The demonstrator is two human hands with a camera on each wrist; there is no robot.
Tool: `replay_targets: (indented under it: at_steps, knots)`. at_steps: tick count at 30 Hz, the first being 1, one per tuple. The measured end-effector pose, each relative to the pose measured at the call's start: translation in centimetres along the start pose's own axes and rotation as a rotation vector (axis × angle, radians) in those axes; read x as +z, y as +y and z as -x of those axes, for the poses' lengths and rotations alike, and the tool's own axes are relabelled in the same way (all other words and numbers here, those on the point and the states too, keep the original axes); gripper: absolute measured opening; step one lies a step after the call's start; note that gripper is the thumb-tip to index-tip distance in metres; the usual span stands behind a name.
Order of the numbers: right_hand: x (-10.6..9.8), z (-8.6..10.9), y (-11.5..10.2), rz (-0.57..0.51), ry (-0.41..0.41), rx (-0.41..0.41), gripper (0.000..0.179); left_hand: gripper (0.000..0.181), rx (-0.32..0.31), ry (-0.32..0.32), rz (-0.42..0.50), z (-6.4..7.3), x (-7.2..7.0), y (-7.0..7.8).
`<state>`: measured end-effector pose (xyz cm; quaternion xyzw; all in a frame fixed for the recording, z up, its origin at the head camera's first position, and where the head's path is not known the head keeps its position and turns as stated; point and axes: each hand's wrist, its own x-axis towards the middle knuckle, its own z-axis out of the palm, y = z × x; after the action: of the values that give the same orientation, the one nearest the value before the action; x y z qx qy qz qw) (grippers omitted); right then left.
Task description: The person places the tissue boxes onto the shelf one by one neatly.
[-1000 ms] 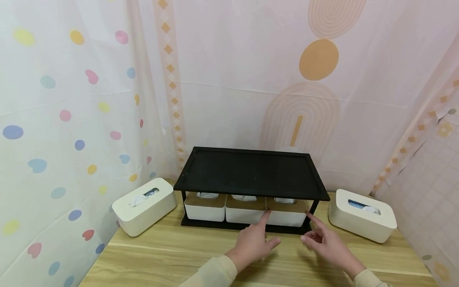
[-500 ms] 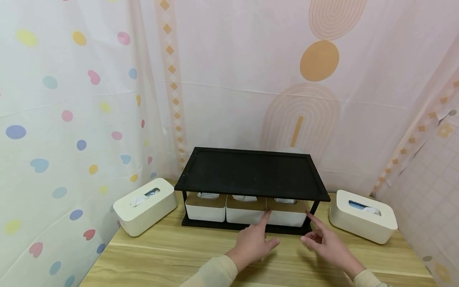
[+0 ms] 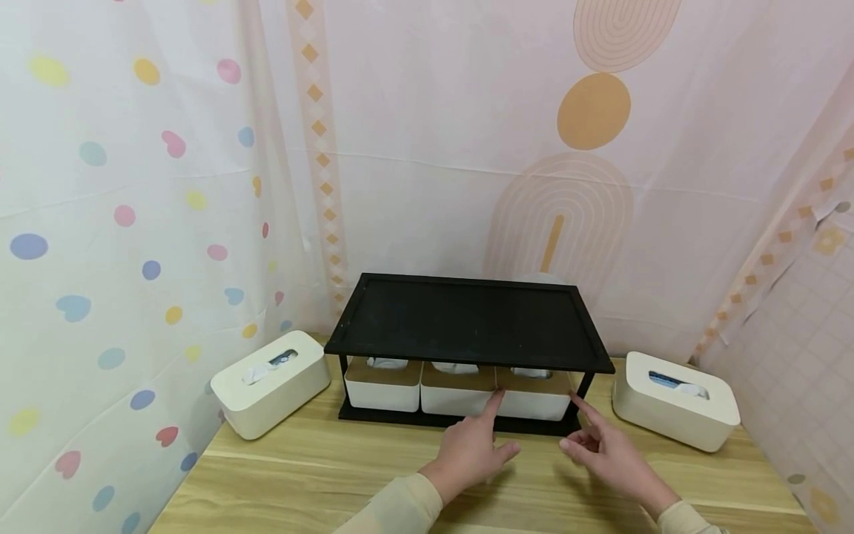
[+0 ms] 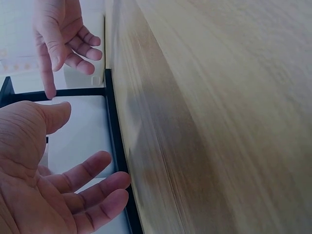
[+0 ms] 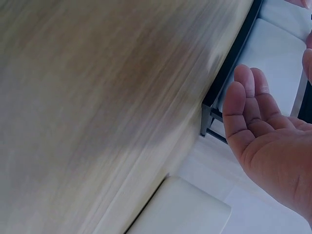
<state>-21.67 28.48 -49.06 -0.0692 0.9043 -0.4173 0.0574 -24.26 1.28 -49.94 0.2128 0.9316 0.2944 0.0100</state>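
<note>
Three white tissue boxes with wood-coloured lids stand in a row under the top of a black shelf (image 3: 467,319). At the right-hand tissue box (image 3: 534,405), my left hand (image 3: 470,452) reaches its index finger to the front left corner, thumb spread. My right hand (image 3: 614,456) has its index fingertip at the same box's front right corner, beside the shelf post. Neither hand grips anything. Left of it are the middle tissue box (image 3: 454,401) and the left tissue box (image 3: 382,396). In the left wrist view the right hand (image 4: 66,39) shows its other fingers loosely bent.
An all-white tissue box (image 3: 270,386) stands on the wooden table (image 3: 300,475) to the left of the shelf. Another white tissue box (image 3: 674,404) is at the right, near the right hand. Patterned curtains (image 3: 427,148) enclose the table's back and sides.
</note>
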Motion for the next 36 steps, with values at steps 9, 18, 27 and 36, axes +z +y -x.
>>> replay_targets:
  at_steps: [9,18,27,36]
  knots:
    - [0.0,0.0,-0.1,-0.014,-0.016,0.014,0.091,0.089,-0.008,-0.019,0.022,0.0,-0.1,0.0]
    - [0.4,0.1,-0.1,0.019,-0.051,-0.002,0.089,0.085,0.037,-0.022,0.032,0.5,-0.5,0.0]
    - [0.8,0.0,-0.5,0.003,-0.073,-0.012,0.081,0.076,0.051,0.017,0.031,1.4,-1.0,-0.9]
    - [1.6,-0.2,-0.8,-0.001,-0.079,-0.041,0.078,0.073,0.017,0.025,0.014,2.3,-1.5,-2.1]
